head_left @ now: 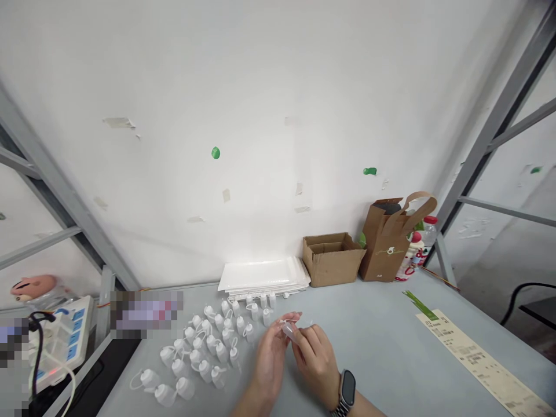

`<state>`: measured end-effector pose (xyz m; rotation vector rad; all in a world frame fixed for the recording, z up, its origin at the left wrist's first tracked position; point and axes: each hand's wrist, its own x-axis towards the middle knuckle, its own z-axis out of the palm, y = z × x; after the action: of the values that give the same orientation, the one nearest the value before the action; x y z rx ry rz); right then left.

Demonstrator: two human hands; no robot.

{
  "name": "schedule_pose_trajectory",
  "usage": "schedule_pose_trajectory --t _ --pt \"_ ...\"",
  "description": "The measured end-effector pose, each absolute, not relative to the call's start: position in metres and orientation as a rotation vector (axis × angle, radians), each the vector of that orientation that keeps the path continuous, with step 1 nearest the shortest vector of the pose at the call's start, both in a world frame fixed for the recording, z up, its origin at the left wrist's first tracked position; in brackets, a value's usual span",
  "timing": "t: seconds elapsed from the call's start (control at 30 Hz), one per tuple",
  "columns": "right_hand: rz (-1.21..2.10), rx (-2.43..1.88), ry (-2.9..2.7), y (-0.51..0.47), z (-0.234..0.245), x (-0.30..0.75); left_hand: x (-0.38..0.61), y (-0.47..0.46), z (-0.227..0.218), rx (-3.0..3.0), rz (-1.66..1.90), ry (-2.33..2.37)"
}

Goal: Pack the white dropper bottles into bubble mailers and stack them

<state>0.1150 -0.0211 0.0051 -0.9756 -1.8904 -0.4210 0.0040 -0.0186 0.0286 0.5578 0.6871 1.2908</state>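
Note:
A small translucent plastic squeeze bottle [288, 330] is held between my two hands, above the front middle of the table. My left hand [270, 353] cups it from the left, its fingertips near the white cap end. From the right, my right hand [316, 354] pinches the bottle's body between thumb and fingers; a dark smartwatch is on that wrist. Part of the bottle is hidden by the fingers. To the left of my hands, several similar small bottles [197, 346] with white caps and thin looped straps stand in loose rows.
Behind the bottles lies a stack of white sheets or bags [263, 275]. An open cardboard box [332, 269], a brown paper bag [380, 249] and a red-capped bottle [430, 231] line the wall. A printed paper strip [473, 356] lies right; a power strip [72, 341] sits left.

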Motion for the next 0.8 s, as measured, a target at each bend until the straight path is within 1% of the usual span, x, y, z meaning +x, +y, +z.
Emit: schedule_pose_trajectory --t 0.13,0.37,0.57,0.8 --pt "-0.469 -0.976 -1.913 -0.021 0.003 0.1141 0.0031 -0.0196 0.0312 0.605 1.308 0.722" --pt "-0.408 -0.977 -1.884 -0.0219 0.0066 0.1133 0.0035 -0.0218 0.0339 0.571 1.27 0.707" --pt "-0.424 -0.982 -1.893 -0.0219 0.009 0.1121 0.0054 -0.024 0.0372 0.559 1.276 0.732" --pt "-0.435 -1.016 -1.894 -0.0233 0.0065 0.1128 0.0044 -0.023 0.032 0.488 1.245 0.683"
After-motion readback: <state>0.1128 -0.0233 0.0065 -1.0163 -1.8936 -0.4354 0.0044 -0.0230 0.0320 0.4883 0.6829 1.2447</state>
